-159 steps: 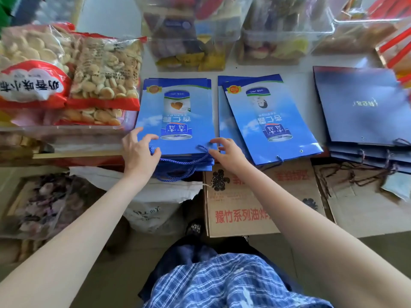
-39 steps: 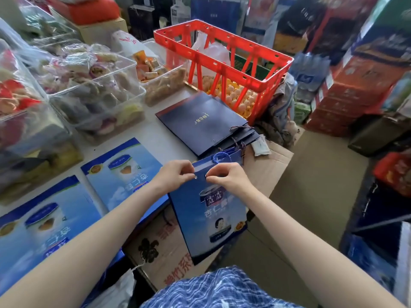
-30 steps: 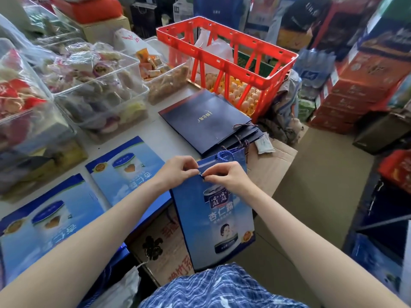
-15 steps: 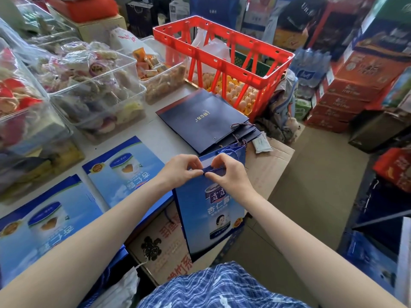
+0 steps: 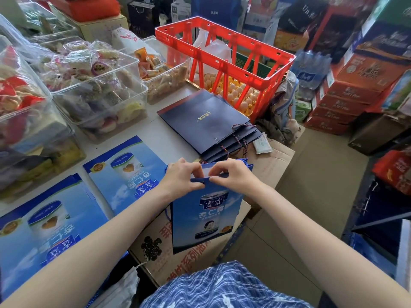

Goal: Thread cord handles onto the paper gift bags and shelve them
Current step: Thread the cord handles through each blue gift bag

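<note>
Between our fingertips, the left hand [image 5: 181, 178] and right hand [image 5: 231, 175] pinch the top fold of a blue gift bag [image 5: 204, 210] held upright off the surface [image 5: 169, 138]; its cord [image 5: 243, 161] looks only partly threaded. Flat blue bags [image 5: 124, 172] and navy corded bags [image 5: 206, 123] remain unshelved, so we judge ourselves early.

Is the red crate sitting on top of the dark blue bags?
No, the red crate stands behind the stack of dark blue bags, which lies flat on the table in front of it.
</note>
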Available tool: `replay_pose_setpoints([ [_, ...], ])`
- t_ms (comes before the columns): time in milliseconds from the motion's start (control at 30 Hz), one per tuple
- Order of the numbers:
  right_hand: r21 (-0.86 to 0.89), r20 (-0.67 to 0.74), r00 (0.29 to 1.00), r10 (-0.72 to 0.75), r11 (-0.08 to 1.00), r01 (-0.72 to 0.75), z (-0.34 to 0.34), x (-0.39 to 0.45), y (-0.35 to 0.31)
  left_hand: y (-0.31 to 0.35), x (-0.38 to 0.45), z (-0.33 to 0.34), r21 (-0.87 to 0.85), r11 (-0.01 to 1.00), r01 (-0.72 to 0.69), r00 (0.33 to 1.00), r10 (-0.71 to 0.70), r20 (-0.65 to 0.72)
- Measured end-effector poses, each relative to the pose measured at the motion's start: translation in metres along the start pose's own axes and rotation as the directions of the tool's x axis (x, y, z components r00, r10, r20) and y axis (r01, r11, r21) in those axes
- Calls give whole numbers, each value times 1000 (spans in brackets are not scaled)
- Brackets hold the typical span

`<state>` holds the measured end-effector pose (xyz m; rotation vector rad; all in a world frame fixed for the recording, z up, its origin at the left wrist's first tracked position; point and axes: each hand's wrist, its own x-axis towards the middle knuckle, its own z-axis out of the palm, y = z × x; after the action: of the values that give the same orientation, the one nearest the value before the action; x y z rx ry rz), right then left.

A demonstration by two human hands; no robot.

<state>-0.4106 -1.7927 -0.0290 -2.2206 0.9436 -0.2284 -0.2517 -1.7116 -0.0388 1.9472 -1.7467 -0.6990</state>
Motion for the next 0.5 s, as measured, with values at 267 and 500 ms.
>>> replay_pose_setpoints([
  [267,101,255,961,109,985,-138,-10,16,-8,3,0,3,138,973,-186,979,196,-62],
  [500,159,337,936,101,974,-162,-13,18,-17,-2,-7,-3,152,951,-269,947,290,-140],
])
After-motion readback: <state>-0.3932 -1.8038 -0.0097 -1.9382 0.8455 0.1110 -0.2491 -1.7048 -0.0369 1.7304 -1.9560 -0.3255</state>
